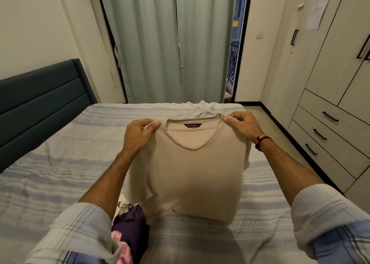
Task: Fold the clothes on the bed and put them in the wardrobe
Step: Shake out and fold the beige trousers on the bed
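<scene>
From the head view, the person holds up a beige shirt [186,169] over the bed [60,173]. The left hand [138,134] pinches the shirt at one shoulder, and the right hand [243,125] pinches it at the other shoulder. The neck hole faces the person, with a small dark label [192,125] showing inside. The bottom of the shirt hangs down and seems to touch the bed, a bit bunched. A small pile of other clothes [130,229], purple and pink, lies on the bed by the left arm, just beside the shirt's lower edge. A pale cloth [202,108] lies farther off, behind the shirt. The wardrobe [328,83] stands to the right with its doors and drawers closed. To fold well, I think the person should keep both shoulders level, give the shirt a little shake so it hangs flat, and then lay it down smooth on a bare part of the bed, away from the pile, before folding the sides in
</scene>
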